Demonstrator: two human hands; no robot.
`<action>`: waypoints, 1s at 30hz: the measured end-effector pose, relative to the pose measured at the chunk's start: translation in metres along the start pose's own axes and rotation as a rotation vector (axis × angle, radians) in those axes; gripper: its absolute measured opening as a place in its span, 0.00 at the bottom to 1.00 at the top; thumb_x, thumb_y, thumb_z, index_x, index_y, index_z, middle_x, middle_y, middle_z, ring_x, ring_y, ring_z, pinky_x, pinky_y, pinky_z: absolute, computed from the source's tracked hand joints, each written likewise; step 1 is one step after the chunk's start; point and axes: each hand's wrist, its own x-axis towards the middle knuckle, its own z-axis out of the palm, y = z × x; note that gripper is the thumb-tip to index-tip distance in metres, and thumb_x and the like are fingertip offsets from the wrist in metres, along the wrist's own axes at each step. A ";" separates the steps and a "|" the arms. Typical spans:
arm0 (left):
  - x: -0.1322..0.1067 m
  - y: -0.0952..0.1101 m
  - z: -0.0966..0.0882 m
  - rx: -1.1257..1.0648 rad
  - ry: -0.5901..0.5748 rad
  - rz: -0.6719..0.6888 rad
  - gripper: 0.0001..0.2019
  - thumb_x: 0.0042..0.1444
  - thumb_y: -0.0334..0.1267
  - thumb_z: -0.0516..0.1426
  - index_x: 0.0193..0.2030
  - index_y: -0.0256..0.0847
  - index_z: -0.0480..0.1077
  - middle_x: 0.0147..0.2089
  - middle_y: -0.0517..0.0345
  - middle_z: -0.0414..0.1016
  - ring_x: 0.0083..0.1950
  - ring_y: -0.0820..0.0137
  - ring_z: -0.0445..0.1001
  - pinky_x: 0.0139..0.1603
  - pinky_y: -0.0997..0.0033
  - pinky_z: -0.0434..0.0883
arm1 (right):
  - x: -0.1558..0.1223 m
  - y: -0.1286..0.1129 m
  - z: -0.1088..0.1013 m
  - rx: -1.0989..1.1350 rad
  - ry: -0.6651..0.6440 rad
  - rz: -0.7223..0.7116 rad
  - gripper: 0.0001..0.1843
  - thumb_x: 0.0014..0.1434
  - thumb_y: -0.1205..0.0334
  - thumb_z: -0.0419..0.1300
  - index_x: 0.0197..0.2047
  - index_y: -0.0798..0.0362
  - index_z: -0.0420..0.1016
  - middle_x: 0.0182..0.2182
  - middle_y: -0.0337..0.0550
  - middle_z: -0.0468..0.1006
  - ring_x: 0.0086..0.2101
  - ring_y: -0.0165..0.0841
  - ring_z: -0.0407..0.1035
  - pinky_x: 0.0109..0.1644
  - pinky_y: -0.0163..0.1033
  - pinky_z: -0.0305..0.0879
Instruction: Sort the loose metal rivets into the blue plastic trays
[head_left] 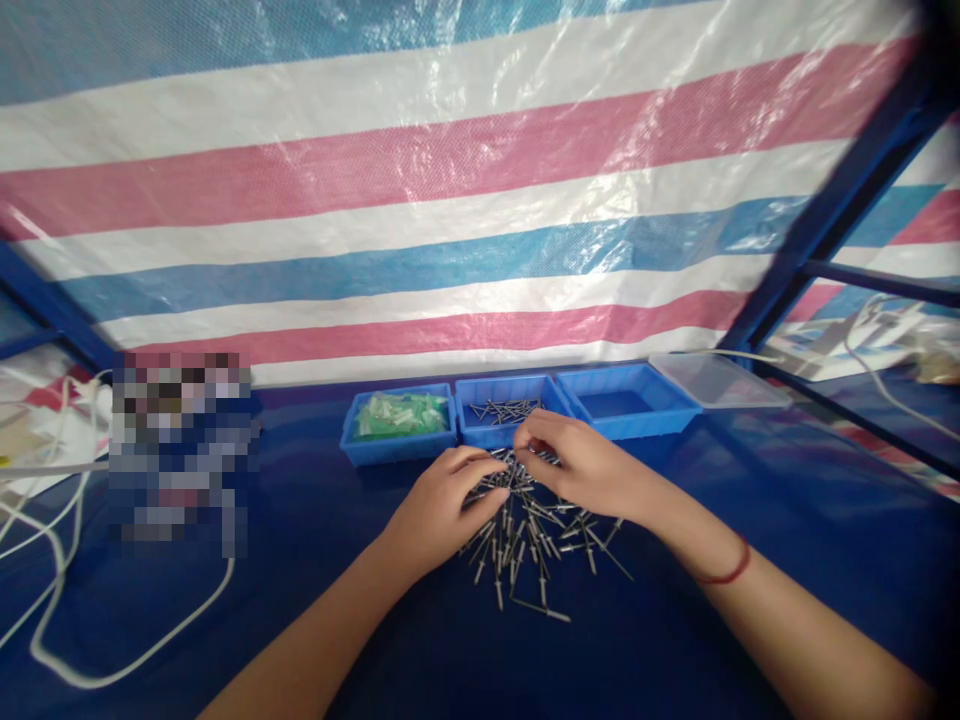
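Observation:
A loose pile of silver pop rivets (517, 535) lies on the blue table, spread in front of the middle bin. My left hand (446, 505) rests at the pile's left side, its thumb and fingers curved and apart, with no rivet plainly held. Over the pile's upper right, my right hand (562, 455) has its fingers bent in a pinch; what sits between the fingertips is too small to make out. Just behind it, the middle blue bin (499, 437) contains more rivets (502, 410). Part of the pile is hidden under both hands.
To the left, a blue bin (397, 450) holds green and clear small packets (401, 415). The right blue bin (630, 400) has a translucent lid (724, 380) beside it. White cables (56, 590) loop over the table's left side. A striped sheet (450, 220) hangs behind.

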 end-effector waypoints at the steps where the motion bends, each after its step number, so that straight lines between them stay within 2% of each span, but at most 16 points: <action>1: 0.000 0.001 0.001 -0.034 0.013 -0.007 0.13 0.61 0.38 0.54 0.52 0.45 0.70 0.51 0.52 0.72 0.52 0.64 0.69 0.56 0.64 0.65 | 0.002 -0.003 0.004 0.109 0.032 0.023 0.05 0.58 0.67 0.53 0.31 0.53 0.69 0.27 0.38 0.68 0.28 0.29 0.62 0.33 0.36 0.57; 5: 0.002 0.004 0.004 -0.146 0.124 -0.085 0.09 0.62 0.37 0.52 0.46 0.41 0.71 0.44 0.53 0.74 0.47 0.66 0.71 0.50 0.68 0.67 | 0.006 -0.014 0.023 0.555 0.063 0.125 0.09 0.60 0.57 0.55 0.32 0.53 0.67 0.25 0.36 0.65 0.26 0.27 0.59 0.30 0.35 0.57; 9: 0.003 0.003 0.006 -0.263 0.146 -0.169 0.09 0.62 0.38 0.52 0.38 0.39 0.72 0.34 0.57 0.72 0.35 0.70 0.70 0.37 0.74 0.67 | 0.007 -0.019 0.033 0.726 0.085 0.193 0.13 0.59 0.51 0.56 0.32 0.53 0.66 0.22 0.33 0.61 0.24 0.26 0.57 0.28 0.33 0.56; 12: 0.004 0.001 0.006 -0.311 0.159 -0.218 0.08 0.60 0.39 0.54 0.34 0.38 0.71 0.30 0.60 0.69 0.31 0.73 0.68 0.30 0.77 0.64 | 0.006 -0.019 0.034 0.668 0.139 0.177 0.12 0.59 0.52 0.57 0.31 0.53 0.68 0.22 0.33 0.62 0.24 0.26 0.57 0.29 0.34 0.57; 18: 0.003 0.000 0.006 -0.261 0.180 -0.208 0.07 0.58 0.38 0.55 0.32 0.38 0.70 0.28 0.62 0.66 0.27 0.75 0.64 0.28 0.77 0.61 | 0.004 -0.018 0.032 0.348 0.267 0.033 0.08 0.58 0.59 0.58 0.28 0.52 0.69 0.24 0.35 0.62 0.26 0.28 0.58 0.29 0.35 0.57; 24: 0.002 0.003 0.005 -0.312 0.125 -0.295 0.08 0.59 0.40 0.54 0.39 0.39 0.72 0.27 0.62 0.69 0.24 0.75 0.65 0.25 0.78 0.61 | 0.003 -0.020 0.028 0.324 0.227 -0.006 0.10 0.61 0.58 0.54 0.32 0.52 0.73 0.28 0.40 0.69 0.29 0.30 0.64 0.32 0.37 0.61; 30: 0.002 0.001 0.004 -0.297 0.217 -0.346 0.08 0.58 0.41 0.55 0.35 0.39 0.69 0.29 0.63 0.69 0.23 0.77 0.63 0.24 0.79 0.60 | 0.003 -0.021 0.020 0.112 0.215 -0.127 0.09 0.62 0.63 0.52 0.36 0.52 0.74 0.31 0.43 0.72 0.33 0.32 0.66 0.36 0.38 0.63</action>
